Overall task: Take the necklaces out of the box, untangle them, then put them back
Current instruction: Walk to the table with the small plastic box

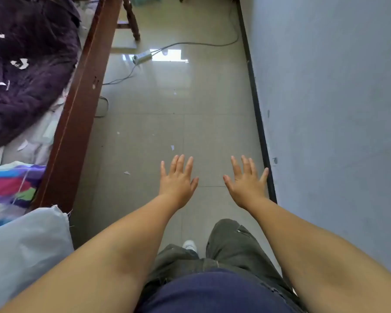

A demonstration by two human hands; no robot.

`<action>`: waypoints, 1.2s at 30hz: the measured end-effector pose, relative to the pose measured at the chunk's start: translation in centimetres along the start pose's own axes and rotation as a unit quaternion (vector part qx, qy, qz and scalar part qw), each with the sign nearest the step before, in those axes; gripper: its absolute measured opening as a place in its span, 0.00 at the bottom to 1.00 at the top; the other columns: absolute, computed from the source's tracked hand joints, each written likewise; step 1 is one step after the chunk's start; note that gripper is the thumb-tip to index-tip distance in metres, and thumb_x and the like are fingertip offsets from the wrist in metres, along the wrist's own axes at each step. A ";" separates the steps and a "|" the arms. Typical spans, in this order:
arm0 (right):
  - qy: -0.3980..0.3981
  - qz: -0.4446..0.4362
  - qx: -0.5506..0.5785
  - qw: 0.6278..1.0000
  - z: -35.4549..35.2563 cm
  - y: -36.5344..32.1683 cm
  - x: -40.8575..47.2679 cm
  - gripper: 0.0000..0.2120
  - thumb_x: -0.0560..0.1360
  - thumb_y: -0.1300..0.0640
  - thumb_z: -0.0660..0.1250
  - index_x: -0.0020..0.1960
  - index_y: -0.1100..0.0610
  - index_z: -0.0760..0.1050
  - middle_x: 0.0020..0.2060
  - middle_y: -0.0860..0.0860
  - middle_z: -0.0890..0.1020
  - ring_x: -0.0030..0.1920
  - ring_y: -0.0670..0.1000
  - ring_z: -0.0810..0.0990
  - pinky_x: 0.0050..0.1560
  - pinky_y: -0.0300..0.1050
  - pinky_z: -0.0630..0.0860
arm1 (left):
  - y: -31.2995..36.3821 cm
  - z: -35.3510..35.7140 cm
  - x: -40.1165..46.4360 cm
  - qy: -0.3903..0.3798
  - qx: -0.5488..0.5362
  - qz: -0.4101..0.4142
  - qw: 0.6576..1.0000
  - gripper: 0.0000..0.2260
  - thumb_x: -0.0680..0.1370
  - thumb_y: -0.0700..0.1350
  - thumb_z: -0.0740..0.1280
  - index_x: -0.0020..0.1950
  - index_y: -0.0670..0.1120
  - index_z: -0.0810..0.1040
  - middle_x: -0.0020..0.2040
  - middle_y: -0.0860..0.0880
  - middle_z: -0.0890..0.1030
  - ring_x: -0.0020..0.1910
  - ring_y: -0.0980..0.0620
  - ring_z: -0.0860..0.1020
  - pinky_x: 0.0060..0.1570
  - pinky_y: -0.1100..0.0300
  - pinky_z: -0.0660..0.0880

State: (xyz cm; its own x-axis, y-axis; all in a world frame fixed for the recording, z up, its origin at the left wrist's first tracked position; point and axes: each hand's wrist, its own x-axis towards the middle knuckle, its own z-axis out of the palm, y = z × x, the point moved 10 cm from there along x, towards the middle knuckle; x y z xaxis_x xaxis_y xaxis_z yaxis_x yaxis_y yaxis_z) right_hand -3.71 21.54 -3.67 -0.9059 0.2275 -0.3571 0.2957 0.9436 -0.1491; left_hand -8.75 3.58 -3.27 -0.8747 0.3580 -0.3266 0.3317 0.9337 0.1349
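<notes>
Two bare hands reach forward over a tiled floor (pixel 163 105), holding nothing. At far left a dark purple blanket (pixel 25 71) lies heaped on a bed, with a multicoloured quilt (pixel 7 188) and a pale blue pillow (pixel 25 249) nearer the camera, all bounded by a reddish wooden bed rail (pixel 77 114). A white power strip (pixel 142 57) with its cable lies on the floor farther off. Left hand (pixel 177 180) is spread flat, fingers released; right hand (pixel 247 182) likewise, close to the blue-grey wall (pixel 330 109). Neither box nor necklaces appear anywhere in view.
</notes>
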 end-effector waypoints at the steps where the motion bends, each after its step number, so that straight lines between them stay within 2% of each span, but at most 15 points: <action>1: 0.009 0.005 -0.007 1.000 -0.6 0.4 0.4 0.30 0.79 0.40 0.44 0.76 0.46 0.39 0.78 0.53 0.45 0.77 0.55 0.42 0.69 0.70 0.38 | 0.2 -0.5 0.6 0.010 0.005 0.003 1.000 0.27 0.81 0.57 0.47 0.76 0.49 0.42 0.78 0.46 0.47 0.77 0.48 0.43 0.72 0.41 0.39; 5: 0.022 0.013 -0.011 1.000 -3.0 2.0 3.1 0.30 0.79 0.39 0.44 0.76 0.46 0.38 0.78 0.53 0.45 0.77 0.55 0.41 0.69 0.70 0.38 | 1.7 -2.3 4.3 0.019 -0.008 0.013 1.000 0.27 0.81 0.57 0.47 0.76 0.49 0.42 0.78 0.46 0.47 0.77 0.47 0.43 0.72 0.41 0.39; 11: 0.033 0.007 -0.022 0.999 -6.9 5.1 9.8 0.30 0.79 0.40 0.45 0.77 0.46 0.39 0.78 0.53 0.45 0.77 0.54 0.41 0.69 0.69 0.37 | 4.8 -2.8 11.7 -0.011 0.019 0.032 0.999 0.27 0.81 0.57 0.46 0.76 0.50 0.40 0.78 0.46 0.47 0.77 0.48 0.42 0.72 0.40 0.39; 20: -0.023 -0.020 -0.036 0.999 -12.0 11.1 22.4 0.29 0.80 0.40 0.44 0.76 0.46 0.38 0.78 0.53 0.43 0.77 0.54 0.39 0.69 0.70 0.36 | 11.3 -8.5 25.9 -0.007 -0.012 0.002 1.000 0.27 0.81 0.57 0.48 0.76 0.50 0.41 0.78 0.46 0.49 0.77 0.48 0.44 0.72 0.41 0.39; 30: -0.040 -0.078 -0.047 0.995 -15.7 8.1 40.0 0.30 0.79 0.39 0.45 0.76 0.46 0.39 0.78 0.53 0.45 0.77 0.55 0.41 0.69 0.69 0.36 | 7.7 -12.6 40.4 -0.013 -0.020 -0.061 0.998 0.27 0.81 0.56 0.48 0.76 0.50 0.40 0.78 0.46 0.47 0.77 0.48 0.43 0.72 0.41 0.39; 36: -0.032 -0.071 -0.044 0.996 -21.5 5.5 51.9 0.29 0.80 0.40 0.45 0.76 0.46 0.39 0.78 0.53 0.45 0.77 0.54 0.41 0.69 0.70 0.36 | 4.1 -17.9 52.3 -0.006 -0.026 -0.066 0.997 0.27 0.81 0.56 0.48 0.76 0.50 0.42 0.78 0.46 0.48 0.77 0.48 0.44 0.72 0.41 0.40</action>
State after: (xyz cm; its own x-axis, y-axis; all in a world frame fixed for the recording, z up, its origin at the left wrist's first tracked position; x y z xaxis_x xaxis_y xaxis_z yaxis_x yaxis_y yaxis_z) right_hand -55.63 43.72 -3.22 -0.9148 0.0775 -0.3965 0.1360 0.9832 -0.1217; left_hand -59.49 25.98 -3.08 -0.9051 0.2321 -0.3563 0.1945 0.9711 0.1385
